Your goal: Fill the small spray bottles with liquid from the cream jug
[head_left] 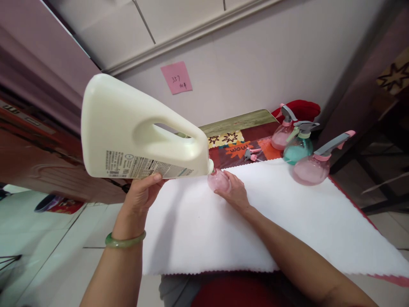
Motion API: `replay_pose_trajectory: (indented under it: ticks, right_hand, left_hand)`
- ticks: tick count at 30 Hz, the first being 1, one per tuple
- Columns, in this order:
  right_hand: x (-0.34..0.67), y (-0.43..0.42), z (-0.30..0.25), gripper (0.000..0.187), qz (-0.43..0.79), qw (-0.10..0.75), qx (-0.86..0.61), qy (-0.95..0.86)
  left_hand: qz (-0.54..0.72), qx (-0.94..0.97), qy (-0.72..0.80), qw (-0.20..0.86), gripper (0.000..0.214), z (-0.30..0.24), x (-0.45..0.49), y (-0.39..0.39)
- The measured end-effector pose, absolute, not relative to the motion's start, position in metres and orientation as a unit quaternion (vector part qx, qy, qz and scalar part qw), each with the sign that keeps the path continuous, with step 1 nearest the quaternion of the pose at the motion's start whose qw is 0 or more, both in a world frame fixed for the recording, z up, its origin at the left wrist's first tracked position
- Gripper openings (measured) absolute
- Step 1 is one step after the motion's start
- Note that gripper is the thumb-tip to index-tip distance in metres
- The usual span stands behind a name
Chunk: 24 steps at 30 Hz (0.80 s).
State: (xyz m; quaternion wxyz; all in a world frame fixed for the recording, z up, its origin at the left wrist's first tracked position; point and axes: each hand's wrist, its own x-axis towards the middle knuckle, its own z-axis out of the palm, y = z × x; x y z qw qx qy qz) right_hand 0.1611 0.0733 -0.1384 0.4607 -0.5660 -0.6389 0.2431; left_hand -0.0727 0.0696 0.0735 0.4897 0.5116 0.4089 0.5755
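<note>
A large cream-coloured detergent jug (115,123) is tipped on its side, its neck pointing right and slightly down. My left hand (143,192) supports it from below, thumb on the printed label and the other fingers hidden beneath. The jug's mouth meets the top of a small round pink spray bottle (219,182) that has no sprayer on it. My right hand (234,189) is wrapped around that bottle's right side on the white cloth (204,230). Whether liquid is flowing between them I cannot tell. A loose pink-and-grey spray head (252,154) lies behind the bottle.
At the right stand a pink spray bottle (311,170), a green spray bottle (298,150) and another pink spray bottle (281,135), all with sprayers fitted. A red item (303,110) lies behind them. A pink note (177,78) is stuck to the wall (243,72).
</note>
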Motion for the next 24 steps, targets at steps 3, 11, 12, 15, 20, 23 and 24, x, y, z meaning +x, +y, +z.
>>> replay_pose_trajectory:
  ticks: [3,11,12,15,20,23,24]
  right_hand:
    - [0.161,0.073,-0.139,0.076,0.241,0.461,-0.57,-0.636]
    - [0.161,0.074,-0.139,0.076,0.244,0.46,-0.57,-0.636]
    - [0.161,0.074,-0.139,0.077,0.244,0.459,-0.571,-0.636]
    - [0.161,0.074,-0.14,0.077,0.244,0.46,-0.567,-0.638]
    - [0.161,0.075,-0.141,0.076,0.234,0.464,-0.57,-0.636]
    - [0.161,0.075,-0.142,0.076,0.235,0.466,-0.567,-0.638]
    - [0.161,0.075,-0.142,0.075,0.236,0.465,-0.568,-0.637]
  left_hand:
    - [0.575,0.516,0.406,0.489,0.077,0.074,-0.072,0.07]
    - [0.572,0.514,0.408,0.492,0.078,0.079,-0.066,0.069]
    - [0.573,0.514,0.407,0.491,0.078,0.079,-0.066,0.07]
    - [0.576,0.513,0.407,0.489,0.079,0.08,-0.064,0.07]
    - [0.574,0.519,0.407,0.486,0.078,0.082,-0.061,0.069]
    - [0.574,0.522,0.405,0.484,0.079,0.083,-0.061,0.069]
    - [0.575,0.52,0.404,0.485,0.08,0.083,-0.061,0.069]
